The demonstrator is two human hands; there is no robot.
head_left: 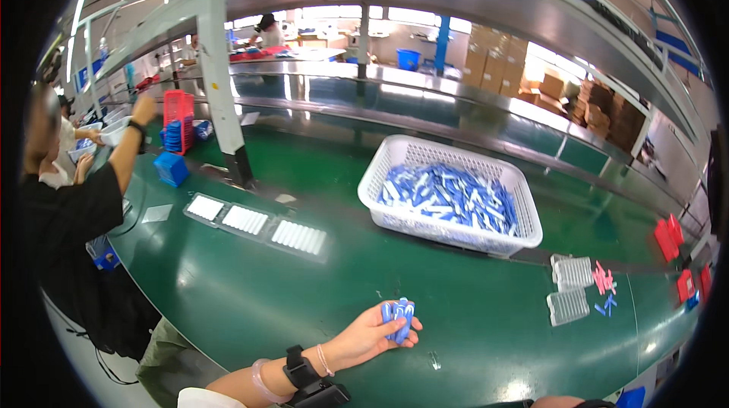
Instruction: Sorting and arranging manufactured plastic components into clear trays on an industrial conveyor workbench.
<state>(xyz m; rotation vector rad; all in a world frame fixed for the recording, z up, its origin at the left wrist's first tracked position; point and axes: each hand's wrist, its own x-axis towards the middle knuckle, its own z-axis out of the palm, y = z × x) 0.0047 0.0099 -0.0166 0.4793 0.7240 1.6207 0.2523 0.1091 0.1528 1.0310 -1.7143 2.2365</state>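
Note:
My left hand (376, 336) reaches in from the lower left, palm up, its fingers curled round a small bunch of slim blue plastic pieces (400, 318). It is above the green tabletop (319, 294). Only a sliver of my right hand (558, 403), beside a black strap, shows at the bottom edge; its fingers are hidden. Beyond my left hand stands a white perforated basket (448, 238), heaped with blue and white slim pieces (456, 199). To the right lie two clear ridged trays (572, 273), with loose pink pieces (604, 279) and a few blue pieces (606, 306) beside them.
Three trays of white rods (244, 220) lie in a row at left. A post (220, 66) rises behind them, near a blue box (171, 169) and a red basket (179, 112). A co-worker in black (72, 233) stands at left. Red containers (668, 238) sit far right.

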